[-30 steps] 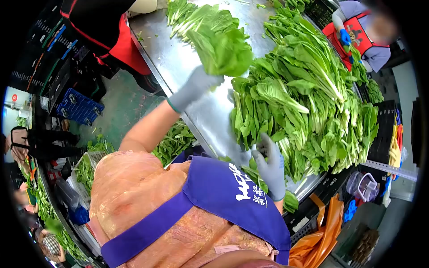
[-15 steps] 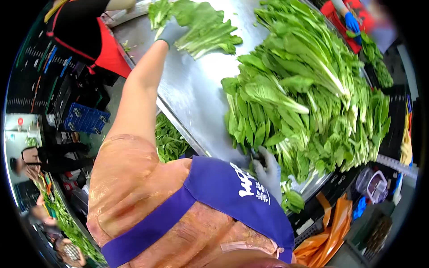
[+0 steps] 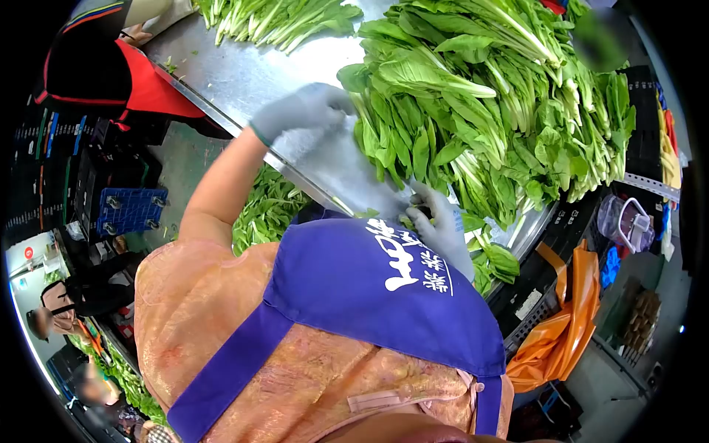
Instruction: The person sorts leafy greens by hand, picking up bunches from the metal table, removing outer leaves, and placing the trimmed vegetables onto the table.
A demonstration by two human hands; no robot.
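Open counter (image 3: 210, 77) runs from upper left to centre, where the left hand (image 3: 304, 111) intrudes. Heaped greens (image 3: 458, 103) block the upper right, a smaller bunch (image 3: 277, 22) the top.

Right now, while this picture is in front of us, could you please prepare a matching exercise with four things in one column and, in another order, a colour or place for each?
Things:
1. Left hand
2. Larger pile of greens
3. Apron
4. Draped sheet

Colours and places:
A. Purple, with white writing
B. Shiny orange
C. Gray-gloved
D. Heaped on the metal table

Right pairs: 1-C, 2-D, 3-A, 4-B.
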